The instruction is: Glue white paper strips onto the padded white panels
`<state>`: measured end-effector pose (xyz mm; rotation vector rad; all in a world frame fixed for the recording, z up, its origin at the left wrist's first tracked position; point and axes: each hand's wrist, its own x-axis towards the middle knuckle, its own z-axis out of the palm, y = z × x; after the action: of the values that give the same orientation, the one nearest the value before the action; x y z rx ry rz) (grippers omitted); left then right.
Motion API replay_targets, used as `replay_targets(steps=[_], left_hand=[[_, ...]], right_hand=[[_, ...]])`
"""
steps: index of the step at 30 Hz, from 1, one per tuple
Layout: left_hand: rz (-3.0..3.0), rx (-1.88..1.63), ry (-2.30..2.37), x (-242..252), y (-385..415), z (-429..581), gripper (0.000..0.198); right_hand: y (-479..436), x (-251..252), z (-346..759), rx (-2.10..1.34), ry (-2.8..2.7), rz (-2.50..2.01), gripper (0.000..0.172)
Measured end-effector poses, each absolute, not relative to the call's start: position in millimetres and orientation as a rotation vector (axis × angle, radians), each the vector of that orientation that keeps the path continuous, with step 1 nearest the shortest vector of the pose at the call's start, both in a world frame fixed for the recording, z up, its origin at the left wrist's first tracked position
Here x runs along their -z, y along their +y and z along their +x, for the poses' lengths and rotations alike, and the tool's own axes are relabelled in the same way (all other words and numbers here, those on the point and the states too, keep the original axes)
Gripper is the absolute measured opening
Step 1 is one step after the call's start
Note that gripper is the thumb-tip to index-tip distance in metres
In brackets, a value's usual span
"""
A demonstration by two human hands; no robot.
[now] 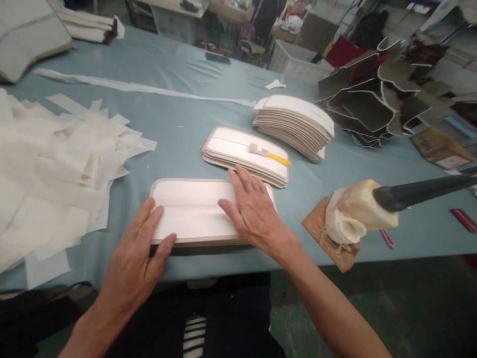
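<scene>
A white rectangular panel (pixel 194 211) with rounded corners and a beige edge lies on top of a low stack at the table's front. Against its left end rests my left hand (pixel 139 248), thumb and fingers apart around the corner. My right hand (pixel 253 209) lies flat on the panel's right part, fingers stretched out, covering some of it. Just behind is a second stack of similar panels (pixel 227 141), and on it lies a brush (pixel 270 154) with a yellow handle and pale bristles.
Loose white sheets (pixel 55 174) are heaped at left. A taller stack of curved panels (pixel 294 124) stands behind. At right, a glue-crusted pot (pixel 345 214) with a black-handled tool (pixel 417 193) sits on a brown board (pixel 341 258). Dark bent sheets (pixel 365 107) pile up beyond.
</scene>
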<state>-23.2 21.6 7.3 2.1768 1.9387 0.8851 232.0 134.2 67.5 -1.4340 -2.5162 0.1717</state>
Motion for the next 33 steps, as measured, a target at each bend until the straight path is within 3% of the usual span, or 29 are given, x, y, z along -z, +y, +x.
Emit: replay_targets(steps=[13,20,26,33], left_hand=[[2.299,-0.855,2.01,-27,29,-25,0.058],[2.416,-0.688,1.989,-73,110,17,0.062],[2.485,-0.29,1.845,-55,159,44,0.066],[2.553,-0.3,1.771,-39,160,22,0.071]], right_hand=[[156,-43,225,-0.221,-2.552,-1.473,0.062],[156,-40,220,-0.176,-2.547,-1.49,0.059],[156,-37,220,-0.179,-2.545,-1.492,0.057],[158,-36,222,-0.201,-2.551,-1.488,0.058]])
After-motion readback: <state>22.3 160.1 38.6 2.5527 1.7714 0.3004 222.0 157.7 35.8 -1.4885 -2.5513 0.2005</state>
